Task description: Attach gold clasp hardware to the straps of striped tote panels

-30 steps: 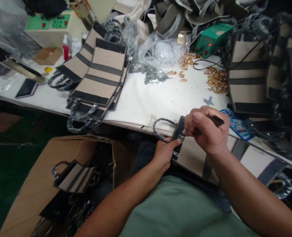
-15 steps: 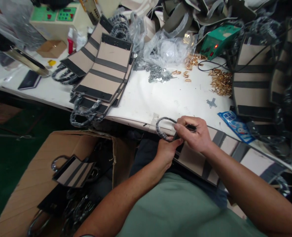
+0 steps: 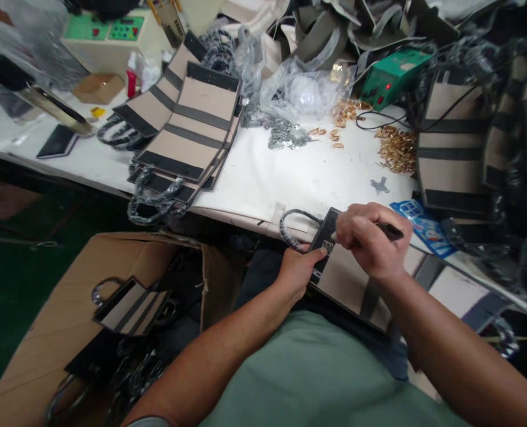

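Observation:
A flat beige bag panel (image 3: 343,281) with black bands and a wrapped black handle (image 3: 292,228) lies across my lap and the table edge. My left hand (image 3: 298,270) grips its black end band, thumb pressed beside a small metal fitting (image 3: 327,247). My right hand (image 3: 369,240) is closed round a dark pen-like tool (image 3: 390,231), its tip down at the fitting.
A stack of the same panels (image 3: 192,127) lies at the table's left, more stand at the right (image 3: 453,151). Gold fittings (image 3: 397,151), grey metal parts (image 3: 283,135), a green device (image 3: 390,74) and plastic wrap (image 3: 299,89) sit behind. A cardboard box (image 3: 67,332) with panels stands on the floor left.
My right hand has turned and lifted, so the tool now points down at the fitting and the panel's black end shows again. The view shifted slightly.

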The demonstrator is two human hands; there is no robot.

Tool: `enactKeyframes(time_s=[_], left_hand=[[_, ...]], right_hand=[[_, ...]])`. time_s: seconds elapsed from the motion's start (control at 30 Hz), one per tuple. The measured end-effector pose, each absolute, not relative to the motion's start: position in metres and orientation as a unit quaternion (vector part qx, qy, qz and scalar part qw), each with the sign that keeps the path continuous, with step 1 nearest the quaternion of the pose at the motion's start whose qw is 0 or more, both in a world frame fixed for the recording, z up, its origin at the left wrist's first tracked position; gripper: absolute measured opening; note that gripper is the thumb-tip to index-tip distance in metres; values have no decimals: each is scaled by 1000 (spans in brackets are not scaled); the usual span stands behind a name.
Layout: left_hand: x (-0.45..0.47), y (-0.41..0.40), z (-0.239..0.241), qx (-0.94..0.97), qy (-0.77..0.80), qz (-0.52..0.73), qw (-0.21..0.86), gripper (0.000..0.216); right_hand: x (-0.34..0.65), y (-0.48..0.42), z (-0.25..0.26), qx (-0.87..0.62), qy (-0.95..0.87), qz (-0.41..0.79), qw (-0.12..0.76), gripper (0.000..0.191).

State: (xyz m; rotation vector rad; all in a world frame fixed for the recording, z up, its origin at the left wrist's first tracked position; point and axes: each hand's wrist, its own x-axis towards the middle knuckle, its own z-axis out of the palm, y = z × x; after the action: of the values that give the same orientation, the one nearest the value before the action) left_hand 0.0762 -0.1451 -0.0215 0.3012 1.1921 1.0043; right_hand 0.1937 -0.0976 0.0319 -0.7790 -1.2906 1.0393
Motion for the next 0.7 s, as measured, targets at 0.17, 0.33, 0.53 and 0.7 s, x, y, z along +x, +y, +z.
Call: enactKeyframes(time_s=[0.17, 0.33, 0.53, 0.7], left_hand=[[76, -144, -23, 143, 543, 459, 688, 28], [65, -158, -6, 260, 538, 430, 677, 29], [43, -194, 31, 599, 474, 374, 525, 15], [40, -204, 35, 693, 302, 394, 522, 29]], right_hand=[[189, -99, 21, -370, -587, 430, 578, 40], [217, -103, 52, -429, -540, 409, 598, 38], [307, -101, 107, -556, -609, 429, 369, 34], [335, -104, 119, -417, -691, 584, 88, 23]])
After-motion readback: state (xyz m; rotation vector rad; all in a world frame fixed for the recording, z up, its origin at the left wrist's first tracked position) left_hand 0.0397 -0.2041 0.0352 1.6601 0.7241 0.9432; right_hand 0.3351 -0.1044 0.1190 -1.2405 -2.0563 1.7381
